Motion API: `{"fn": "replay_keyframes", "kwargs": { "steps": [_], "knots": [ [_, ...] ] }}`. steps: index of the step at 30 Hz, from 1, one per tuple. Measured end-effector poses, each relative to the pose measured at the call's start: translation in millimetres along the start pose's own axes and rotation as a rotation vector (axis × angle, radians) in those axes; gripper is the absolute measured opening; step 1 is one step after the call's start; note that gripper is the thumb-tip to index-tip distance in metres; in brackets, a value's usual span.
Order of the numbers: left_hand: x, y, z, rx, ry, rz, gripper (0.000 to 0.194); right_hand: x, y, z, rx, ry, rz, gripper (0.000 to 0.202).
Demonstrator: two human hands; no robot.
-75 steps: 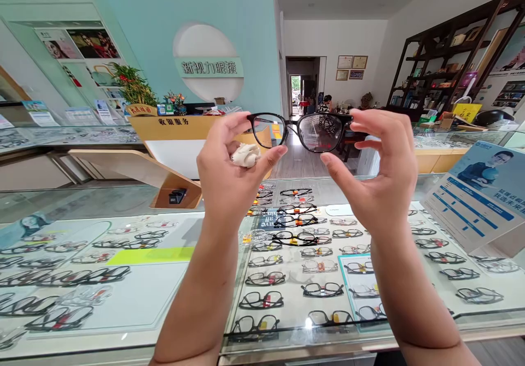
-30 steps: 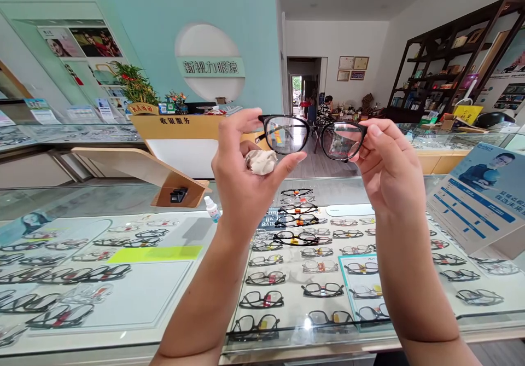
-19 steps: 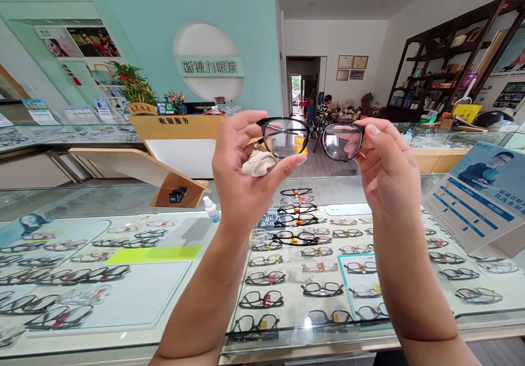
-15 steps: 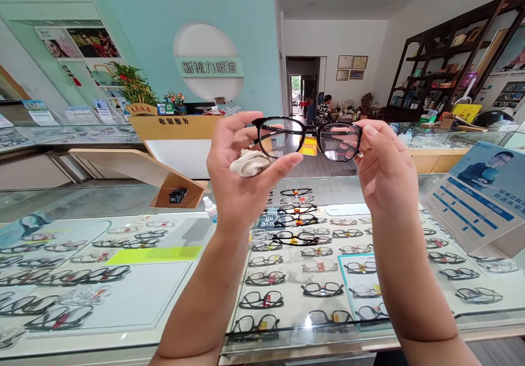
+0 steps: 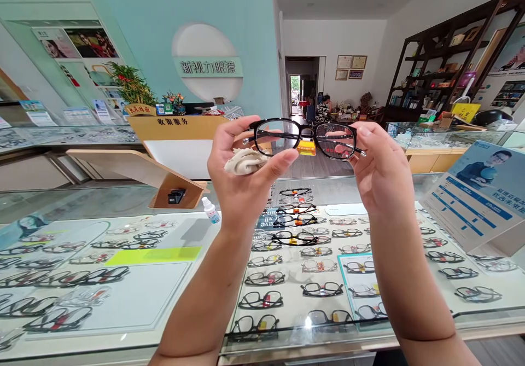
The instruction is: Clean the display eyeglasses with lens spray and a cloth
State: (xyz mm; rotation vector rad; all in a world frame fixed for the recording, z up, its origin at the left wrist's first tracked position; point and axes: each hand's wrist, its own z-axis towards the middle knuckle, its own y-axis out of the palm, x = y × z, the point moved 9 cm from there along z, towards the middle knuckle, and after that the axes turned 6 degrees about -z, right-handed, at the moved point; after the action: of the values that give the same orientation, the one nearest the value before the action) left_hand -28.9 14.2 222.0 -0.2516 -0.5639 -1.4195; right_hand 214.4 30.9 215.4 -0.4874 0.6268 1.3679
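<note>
Black-framed glasses point(image 5: 307, 131) are raised above the glass counter, held between my two hands, with an orange tag hanging behind the bridge. My left hand point(image 5: 246, 174) grips the frame's left end and also keeps a crumpled whitish cloth point(image 5: 245, 161) against the palm, its thumb near the lower rim of the left lens. At the frame's right end, my right hand point(image 5: 381, 163) pinches the corner by the hinge. The folded temples show behind the lenses.
The glass display counter point(image 5: 164, 292) holds several rows of glasses. A small white bottle point(image 5: 210, 210) and a wooden stand point(image 5: 164, 177) are on it at left, a blue-white sign point(image 5: 476, 191) at right. A person point(image 5: 324, 109) is far back.
The glasses have shifted slightly left and tilted a little, still between both hands. My right hand has moved slightly left with them.
</note>
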Motion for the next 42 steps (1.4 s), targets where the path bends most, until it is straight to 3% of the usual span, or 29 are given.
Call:
{"fn": "replay_keyframes", "kwargs": {
  "steps": [4,8,11,15,20,35,39,42],
  "knots": [
    [-14.9,2.6,3.8,-0.021,-0.126,-0.149,0.07,0.6,-0.1,-0.3,0.042,0.035,0.059,0.021],
    [-46.2,12.8,3.9,-0.084,-0.428,-0.387,0.073,-10.9,7.4,-3.1,0.007,-0.047,0.089,0.027],
    [-61.2,27.5,-3.8,-0.164,-0.646,-0.545,0.066,-23.9,17.5,-8.6,-0.047,-0.189,-0.079,0.024],
    [-65.4,51.7,-20.4,-0.31,-0.869,-0.712,0.055,-36.5,28.2,-17.4,-0.062,-0.388,-0.201,0.019],
    [-67.9,70.5,-38.6,-0.425,-1.071,-0.825,0.058,-36.3,30.0,-19.1,-0.051,-0.434,-0.19,0.009],
    [-74.2,85.5,-52.3,-0.5,-1.179,-0.827,0.062,-23.8,28.7,-12.6,-0.042,-0.365,-0.044,0.01],
    [-74.6,86.3,-57.6,-0.528,-1.134,-0.722,0.07,-23.6,22.8,-14.1,0.028,-0.378,-0.094,0.016],
    [-78.0,75.0,-51.2,-0.497,-1.027,-0.553,0.075,-22.5,16.4,-15.4,0.076,-0.374,-0.098,0.022]
  ]
}}
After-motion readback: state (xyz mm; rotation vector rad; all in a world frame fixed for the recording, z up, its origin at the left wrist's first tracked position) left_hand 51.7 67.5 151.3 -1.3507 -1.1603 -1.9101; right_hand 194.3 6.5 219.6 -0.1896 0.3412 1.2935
